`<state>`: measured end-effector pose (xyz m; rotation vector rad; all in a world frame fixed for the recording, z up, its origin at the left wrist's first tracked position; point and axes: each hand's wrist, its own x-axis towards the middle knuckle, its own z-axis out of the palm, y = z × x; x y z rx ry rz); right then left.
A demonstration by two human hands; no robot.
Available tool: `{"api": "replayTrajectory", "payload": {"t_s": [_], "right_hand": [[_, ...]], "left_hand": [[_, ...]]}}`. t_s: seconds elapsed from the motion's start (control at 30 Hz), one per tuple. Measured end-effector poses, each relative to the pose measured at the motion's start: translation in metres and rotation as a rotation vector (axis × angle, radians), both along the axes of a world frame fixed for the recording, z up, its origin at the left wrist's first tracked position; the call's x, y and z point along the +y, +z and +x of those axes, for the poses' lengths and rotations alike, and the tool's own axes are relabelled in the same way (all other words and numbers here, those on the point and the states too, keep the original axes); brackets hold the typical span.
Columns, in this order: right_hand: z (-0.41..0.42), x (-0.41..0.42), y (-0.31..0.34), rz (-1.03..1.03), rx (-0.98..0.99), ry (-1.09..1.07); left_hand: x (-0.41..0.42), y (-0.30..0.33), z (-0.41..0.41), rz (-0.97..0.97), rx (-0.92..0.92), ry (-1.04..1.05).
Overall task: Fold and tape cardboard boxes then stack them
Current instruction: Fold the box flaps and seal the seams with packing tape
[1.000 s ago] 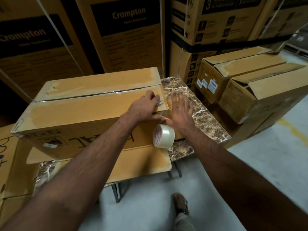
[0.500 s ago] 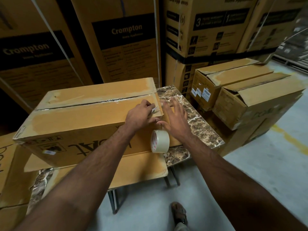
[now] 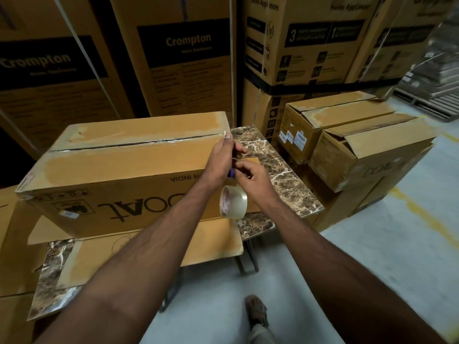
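Both hands have come off the lid of the cardboard box (image 3: 119, 170) and met at its right end. A second ago the left hand (image 3: 219, 162) lay pressed on the near flap by the seam and the right hand (image 3: 250, 181) was spread flat beside it; now both are lifted and curled towards each other at the box's 3 o'clock corner. The left grip is clenched around a small blue object (image 3: 231, 173), likely a cutter or pen, though it is too hidden to be sure. The right grip pinches something thin just next to it, probably the tape strip, with the tape roll (image 3: 233, 202) hanging just below both hands, against the box's front face.

The box sits on the marble-patterned tabletop (image 3: 285, 180), flaps closed, with a shiny strip along the centre seam that reads as tape already laid. My judgement is that the pressing-down is over and the strip is being cut from the roll at the box edge. Once severed, this box should be ready to join the folded boxes (image 3: 347, 135) at 2 o'clock
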<state>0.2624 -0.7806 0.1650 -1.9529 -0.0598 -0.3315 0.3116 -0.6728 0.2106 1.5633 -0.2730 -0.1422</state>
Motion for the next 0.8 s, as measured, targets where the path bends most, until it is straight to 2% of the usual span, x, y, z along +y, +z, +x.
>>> {"api": "replayTrajectory", "payload": {"t_s": [0.2, 0.47, 0.6, 0.7, 0.8], "right_hand": [[-0.016, -0.001, 0.025, 0.175, 0.042, 0.066], [-0.047, -0.014, 0.035, 0.126, 0.162, 0.180], [-0.045, -0.016, 0.045, 0.108, 0.230, 0.233], [-0.039, -0.038, 0.041, -0.037, 0.303, 0.296], [-0.032, -0.075, 0.030, -0.333, 0.406, 0.327]], "left_hand": [[-0.004, 0.009, -0.013, -0.136, 0.067, 0.016], [-0.008, -0.006, -0.047, -0.183, 0.105, 0.041], [-0.012, 0.006, -0.057, -0.190, 0.111, 0.033], [-0.008, -0.007, -0.060, -0.047, 0.086, 0.091], [0.000, -0.037, -0.064, 0.246, 0.059, 0.423]]}}
